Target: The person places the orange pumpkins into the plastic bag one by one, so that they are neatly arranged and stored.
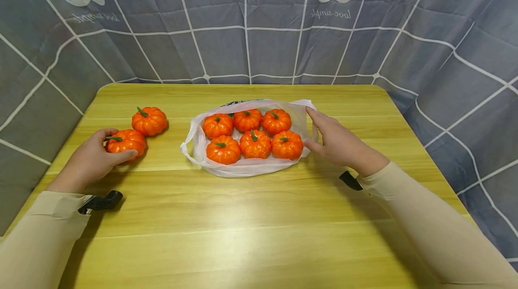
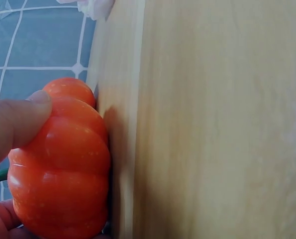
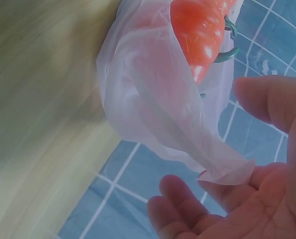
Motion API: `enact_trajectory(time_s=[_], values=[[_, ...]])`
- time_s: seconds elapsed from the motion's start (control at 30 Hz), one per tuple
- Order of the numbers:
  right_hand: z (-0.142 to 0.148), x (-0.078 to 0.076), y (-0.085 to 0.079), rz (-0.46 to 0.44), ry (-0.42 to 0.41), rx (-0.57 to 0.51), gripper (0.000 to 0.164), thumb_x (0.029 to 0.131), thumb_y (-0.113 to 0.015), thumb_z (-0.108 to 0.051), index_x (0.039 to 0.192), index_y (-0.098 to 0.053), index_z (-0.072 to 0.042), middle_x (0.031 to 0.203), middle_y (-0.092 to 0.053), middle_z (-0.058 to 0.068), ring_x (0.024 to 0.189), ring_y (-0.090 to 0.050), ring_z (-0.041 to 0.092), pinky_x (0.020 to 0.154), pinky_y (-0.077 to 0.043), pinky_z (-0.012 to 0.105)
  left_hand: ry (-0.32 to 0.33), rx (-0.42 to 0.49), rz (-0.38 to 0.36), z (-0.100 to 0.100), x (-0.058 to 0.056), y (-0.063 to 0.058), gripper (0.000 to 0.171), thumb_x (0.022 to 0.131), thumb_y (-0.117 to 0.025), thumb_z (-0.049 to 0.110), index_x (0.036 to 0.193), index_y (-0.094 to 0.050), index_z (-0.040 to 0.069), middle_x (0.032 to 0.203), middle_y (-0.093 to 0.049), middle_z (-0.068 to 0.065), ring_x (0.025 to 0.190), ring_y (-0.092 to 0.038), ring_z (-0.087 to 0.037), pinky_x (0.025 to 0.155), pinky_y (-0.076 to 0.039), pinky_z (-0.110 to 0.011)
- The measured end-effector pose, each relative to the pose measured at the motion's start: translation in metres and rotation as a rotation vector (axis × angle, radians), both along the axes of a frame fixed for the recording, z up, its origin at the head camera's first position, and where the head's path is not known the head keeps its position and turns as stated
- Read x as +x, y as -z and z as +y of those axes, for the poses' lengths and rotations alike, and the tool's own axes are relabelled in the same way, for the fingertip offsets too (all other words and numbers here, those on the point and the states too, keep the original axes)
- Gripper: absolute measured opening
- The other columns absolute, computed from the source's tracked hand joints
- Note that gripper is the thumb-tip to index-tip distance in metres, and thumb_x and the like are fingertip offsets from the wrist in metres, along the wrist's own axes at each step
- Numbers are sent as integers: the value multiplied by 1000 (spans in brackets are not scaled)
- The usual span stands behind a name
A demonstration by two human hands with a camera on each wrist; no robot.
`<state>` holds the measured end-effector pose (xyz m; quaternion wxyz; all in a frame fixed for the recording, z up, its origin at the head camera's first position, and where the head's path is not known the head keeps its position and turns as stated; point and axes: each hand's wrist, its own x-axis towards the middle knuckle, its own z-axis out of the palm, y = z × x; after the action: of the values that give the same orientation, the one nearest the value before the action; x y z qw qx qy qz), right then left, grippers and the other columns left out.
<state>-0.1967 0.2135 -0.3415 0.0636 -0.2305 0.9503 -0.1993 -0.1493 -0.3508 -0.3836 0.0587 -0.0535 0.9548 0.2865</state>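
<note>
My left hand (image 1: 94,158) grips a small orange pumpkin (image 1: 128,142) at the table's left, thumb on its near side and fingers at its far side. Its ribbed side fills much of the left wrist view, under the thumb (image 2: 18,119). Just behind it sits a second pumpkin (image 1: 149,121). A white plastic bag (image 1: 238,170) lies mid-table with its mouth spread, and several pumpkins (image 1: 255,144) with green stems stand inside in two rows. At the bag's right end is my right hand (image 1: 340,140). Its thumb stands apart while the fingers touch the bag's handle (image 3: 227,169).
The wooden tabletop (image 1: 243,226) reaches from the near edge to a grey checked curtain (image 1: 275,51) behind and at both sides. A black strap (image 1: 101,202) sits at the left wrist and another dark one (image 1: 350,181) at the right.
</note>
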Motion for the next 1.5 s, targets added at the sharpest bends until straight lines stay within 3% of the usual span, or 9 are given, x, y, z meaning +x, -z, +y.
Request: enact_trajectory(time_s=[0.3,0.57,0.73,0.8,0.9,1.03,1.17,1.27,1.5], values=[[1,4,0,-7,2,-6,91,101,-70,-25,169,-14,-3,171,-28,24,155,-31,47,127,-28,62,19,29,2,-1,1,2,95,97,-74,44,155,-26,-13,142,-43,-44,122,-48,-58,101,-41,-68],[1,3,0,3,-2,-9,92,100,-70,-24,169,-13,-3,161,-42,26,155,-32,45,127,-28,61,9,49,27,1,1,4,96,97,-74,43,157,-23,-14,145,-40,-45,125,-46,-59,104,-40,-71],[2,3,0,1,1,-11,92,101,-69,-24,169,-11,-4,165,-37,25,156,-31,46,127,-27,61,-21,42,93,3,2,2,94,98,-72,42,160,-24,-11,147,-41,-46,126,-46,-60,104,-39,-70],[2,3,1,3,-2,-11,92,101,-69,-25,169,-11,-3,172,-28,23,156,-31,46,127,-27,61,-31,45,120,6,2,-1,94,97,-72,42,161,-25,-8,148,-42,-44,128,-46,-58,102,-42,-63],[1,3,1,0,-6,-13,92,101,-69,-24,169,-12,-3,172,-28,23,157,-30,46,127,-27,61,-34,74,151,11,3,-7,93,97,-73,40,163,-25,-3,151,-43,-41,130,-47,-55,98,-46,-34],[1,5,0,-2,-5,-9,93,100,-70,-24,168,-12,-1,172,-26,23,157,-29,46,128,-26,61,-34,128,186,20,4,-15,91,97,-74,37,165,-26,0,151,-46,-37,126,-51,-44,80,-34,-6],[1,5,0,0,-6,-5,93,100,-70,-24,168,-11,-1,173,-25,23,157,-29,47,127,-26,61,-39,176,223,33,6,-23,88,96,-76,34,164,-29,4,148,-49,-33,110,-51,-8,77,-34,2],[0,5,-1,-1,-3,-1,93,101,-70,-25,169,-11,-2,173,-24,23,157,-29,47,127,-27,62,-30,191,245,46,7,-31,86,96,-77,34,164,-31,6,147,-50,-30,102,-44,6,78,-36,3],[0,5,-2,-15,9,0,95,101,-70,-25,169,-8,-3,174,-21,21,159,-26,45,128,-26,61,78,236,253,88,3,-48,86,94,-79,30,163,-34,5,144,-53,-26,111,-58,-25,77,-41,2]])
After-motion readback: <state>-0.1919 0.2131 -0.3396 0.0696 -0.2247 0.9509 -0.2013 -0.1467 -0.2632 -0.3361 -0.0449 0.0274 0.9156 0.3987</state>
